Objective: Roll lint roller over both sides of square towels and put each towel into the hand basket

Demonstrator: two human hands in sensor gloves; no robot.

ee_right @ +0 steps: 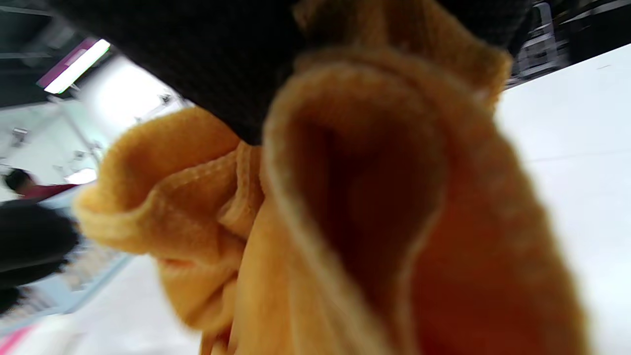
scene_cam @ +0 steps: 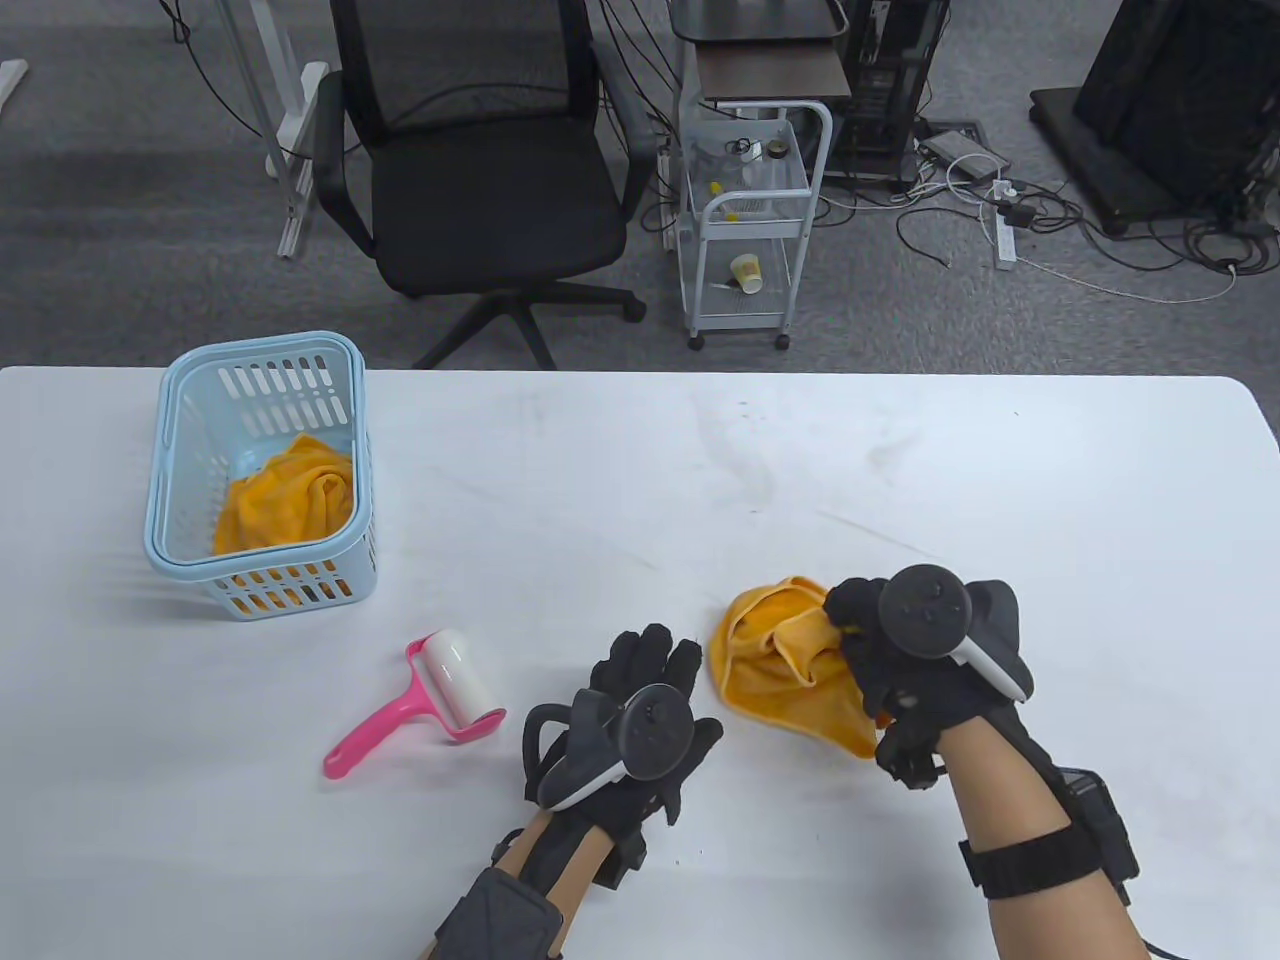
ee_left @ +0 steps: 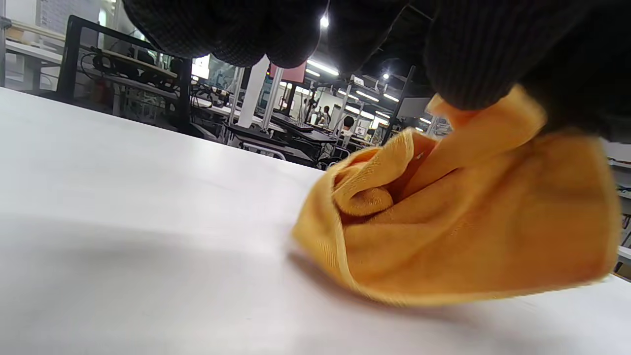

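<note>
Table view: no legible writing.

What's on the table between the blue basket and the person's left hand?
The pink lint roller lies between the basket and the left hand, untouched; the table view shows it.

Table view taken from above, near edge of white worktop (scene_cam: 640,470), angled down and outward; floor and chair (scene_cam: 480,170) beyond far edge included. Left wrist view set low, nearly level with worktop, faced across it toward orange towel (ee_left: 458,222), seen close. Right wrist view pressed against same towel, blurred by nearness. Towel shared by all three views.
</note>
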